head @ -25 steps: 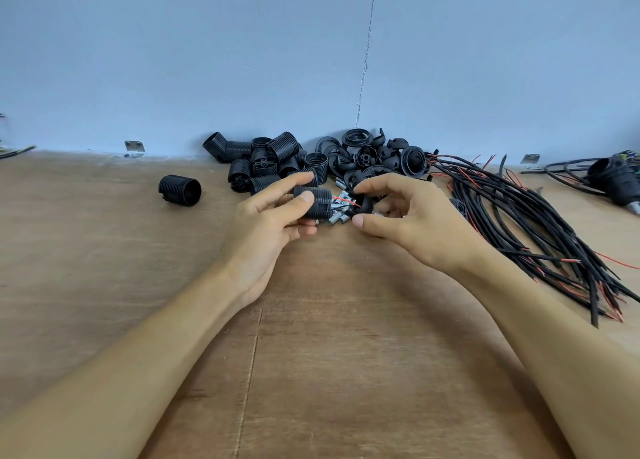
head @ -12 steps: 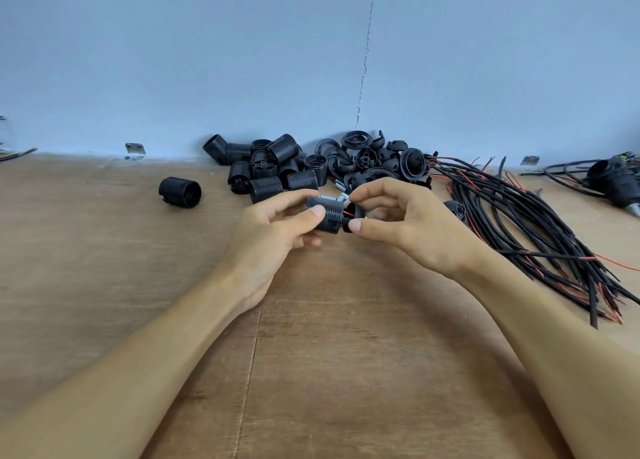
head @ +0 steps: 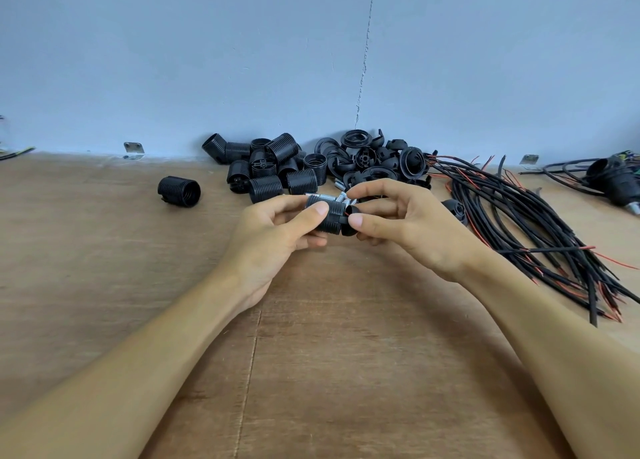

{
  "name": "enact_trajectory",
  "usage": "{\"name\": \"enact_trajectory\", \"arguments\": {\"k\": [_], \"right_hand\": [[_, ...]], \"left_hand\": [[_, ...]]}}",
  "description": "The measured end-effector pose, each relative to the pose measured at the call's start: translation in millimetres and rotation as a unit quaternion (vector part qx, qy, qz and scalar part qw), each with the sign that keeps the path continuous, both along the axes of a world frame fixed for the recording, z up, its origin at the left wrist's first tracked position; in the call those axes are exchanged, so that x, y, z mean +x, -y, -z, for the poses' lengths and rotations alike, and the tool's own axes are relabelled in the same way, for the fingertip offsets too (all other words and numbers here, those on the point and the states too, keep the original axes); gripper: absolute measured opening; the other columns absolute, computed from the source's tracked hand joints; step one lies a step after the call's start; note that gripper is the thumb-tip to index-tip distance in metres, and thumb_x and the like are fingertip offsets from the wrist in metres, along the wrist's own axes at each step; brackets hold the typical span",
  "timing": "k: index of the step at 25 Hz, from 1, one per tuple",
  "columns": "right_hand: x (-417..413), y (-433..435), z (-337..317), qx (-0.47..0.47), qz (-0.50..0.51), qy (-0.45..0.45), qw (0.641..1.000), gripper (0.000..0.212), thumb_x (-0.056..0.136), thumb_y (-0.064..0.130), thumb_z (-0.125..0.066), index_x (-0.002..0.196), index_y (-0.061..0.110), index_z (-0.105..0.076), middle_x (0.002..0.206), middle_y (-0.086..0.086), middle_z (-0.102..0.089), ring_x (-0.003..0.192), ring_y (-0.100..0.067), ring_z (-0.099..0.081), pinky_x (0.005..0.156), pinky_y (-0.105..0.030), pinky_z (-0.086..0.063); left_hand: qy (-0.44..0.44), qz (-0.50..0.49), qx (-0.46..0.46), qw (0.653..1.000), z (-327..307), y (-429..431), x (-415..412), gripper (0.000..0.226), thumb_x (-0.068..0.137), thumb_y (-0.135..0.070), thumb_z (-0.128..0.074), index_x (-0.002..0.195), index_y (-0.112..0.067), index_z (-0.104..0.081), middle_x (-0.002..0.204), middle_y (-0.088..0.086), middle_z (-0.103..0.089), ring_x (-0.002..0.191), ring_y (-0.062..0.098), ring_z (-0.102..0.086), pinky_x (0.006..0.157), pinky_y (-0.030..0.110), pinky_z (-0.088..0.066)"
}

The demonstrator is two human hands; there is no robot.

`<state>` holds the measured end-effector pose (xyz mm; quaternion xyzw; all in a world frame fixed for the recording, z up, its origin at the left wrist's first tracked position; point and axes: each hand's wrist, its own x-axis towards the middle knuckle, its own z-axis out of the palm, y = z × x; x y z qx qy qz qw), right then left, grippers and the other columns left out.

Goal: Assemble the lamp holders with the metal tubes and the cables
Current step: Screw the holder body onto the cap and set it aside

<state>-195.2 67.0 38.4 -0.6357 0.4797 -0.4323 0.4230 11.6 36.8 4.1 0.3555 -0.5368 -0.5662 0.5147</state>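
My left hand (head: 277,231) grips a black ribbed lamp holder sleeve (head: 330,214) above the wooden table (head: 311,354). My right hand (head: 405,221) pinches a black cap piece (head: 349,221) against the sleeve's right end; a bit of red wire shows at the joint. Short silver metal tubes (head: 341,195) lie just behind my fingers. A pile of ribbed sleeves (head: 273,171) and a heap of caps and rings (head: 377,157) sit by the wall. Black cables with red cores (head: 519,223) fan out at the right.
One lone sleeve (head: 179,191) lies at the left. A finished holder with cables (head: 620,181) sits at the far right by the wall. Metal brackets (head: 134,147) hold the table to the blue wall. Bare wood stretches below my hands.
Both hands have drawn back from the pile toward me and come together. The cap in my right hand now meets the end of the sleeve in my left.
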Motion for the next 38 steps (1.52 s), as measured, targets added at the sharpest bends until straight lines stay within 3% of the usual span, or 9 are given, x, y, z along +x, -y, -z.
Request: {"name": "enact_trajectory", "arguments": {"k": [3,8,14,18,24,28,31,35,38], "right_hand": [[0.4,-0.4,0.1,0.003,-0.002,0.006,1.000,0.029,0.090,0.016,-0.071,0.117,0.008,-0.064,0.087,-0.006,-0.074,0.074,-0.014,-0.064,0.070,-0.026,-0.054],[3.0,-1.5,2.6,0.007,0.001,0.022,1.000,0.027,0.090,0.011,-0.070,0.113,-0.001,-0.064,0.080,-0.012,-0.069,0.068,-0.018,-0.065,0.068,-0.029,-0.058],[6.7,-0.3,7.1,0.009,0.014,0.044,0.999,0.024,0.087,0.009,-0.072,0.108,0.001,-0.067,0.079,-0.011,-0.072,0.067,-0.020,-0.067,0.069,-0.030,-0.060],[7.6,-0.5,7.4,0.003,0.017,0.030,0.999,0.025,0.085,0.010,-0.073,0.108,0.000,-0.068,0.082,-0.019,-0.071,0.066,-0.022,-0.066,0.066,-0.030,-0.058],[8.7,0.3,10.0,-0.012,0.019,0.019,1.000,0.024,0.086,0.008,-0.074,0.108,-0.001,-0.068,0.078,-0.017,-0.071,0.066,-0.024,-0.065,0.066,-0.031,-0.059],[7.0,0.8,7.7,-0.015,0.028,0.008,0.999,0.022,0.088,0.014,-0.073,0.106,0.002,-0.070,0.085,-0.019,-0.072,0.069,-0.024,-0.064,0.071,-0.034,-0.058],[7.0,0.0,3.9,-0.023,0.026,-0.023,0.999,0.020,0.094,0.022,-0.067,0.105,0.005,-0.070,0.080,-0.020,-0.069,0.069,-0.023,-0.064,0.070,-0.034,-0.056],[8.0,-0.4,1.2,-0.040,0.026,-0.024,0.999,0.029,0.105,0.030,-0.049,0.114,0.012,-0.069,0.090,-0.009,-0.073,0.075,-0.020,-0.068,0.070,-0.031,-0.052],[6.3,-2.5,0.2,-0.086,0.008,-0.064,0.994,0.020,0.096,0.025,-0.066,0.116,0.024,-0.069,0.097,-0.005,-0.074,0.084,-0.020,-0.070,0.078,-0.030,-0.056]], "left_hand": [[-0.001,0.007,0.007,1.000,0.2,-0.1,-1.8,0.053,0.070,-0.040,-0.080,0.112,-0.008,-0.073,0.100,0.010,-0.078,0.081,0.025,-0.075,0.076,0.031,-0.060],[0.043,-0.003,-0.025,0.999,5.4,-4.4,-9.2,0.018,0.097,-0.022,-0.068,0.111,-0.014,-0.075,0.099,0.006,-0.077,0.084,0.026,-0.077,0.082,0.038,-0.063],[0.108,-0.046,-0.088,0.989,2.5,-7.8,-7.7,0.012,0.088,-0.037,-0.071,0.098,-0.037,-0.077,0.089,0.000,-0.077,0.074,0.022,-0.077,0.078,0.040,-0.063],[0.149,-0.057,-0.128,0.979,4.0,-9.8,-5.8,0.007,0.087,-0.039,-0.070,0.091,-0.043,-0.074,0.072,0.002,-0.074,0.063,0.020,-0.075,0.071,0.036,-0.061],[0.202,-0.078,-0.161,0.963,5.5,-10.3,-4.9,0.018,0.089,-0.044,-0.069,0.103,-0.036,-0.076,0.063,-0.001,-0.072,0.057,0.015,-0.071,0.063,0.022,-0.055],[0.136,-0.060,-0.070,0.986,5.6,-9.9,-11.6,0.018,0.092,-0.036,-0.074,0.106,-0.025,-0.076,0.075,-0.001,-0.075,0.063,0.024,-0.075,0.072,0.039,-0.063],[0.070,-0.047,0.009,0.996,-0.1,-9.0,-14.4,0.027,0.091,-0.041,-0.074,0.098,-0.014,-0.075,0.087,0.003,-0.076,0.061,0.030,-0.074,0.061,0.037,-0.062],[0.070,-0.065,0.091,0.991,-10.0,-7.4,-11.8,0.059,0.086,-0.062,-0.070,0.096,-0.004,-0.072,0.058,0.005,-0.065,0.048,0.027,-0.066,0.042,0.026,-0.049],[0.076,-0.069,0.125,0.987,-16.9,-6.6,-9.5,0.065,0.085,-0.068,-0.064,0.094,-0.005,-0.070,0.052,0.004,-0.059,0.040,0.024,-0.060,0.034,0.023,-0.041]]}}
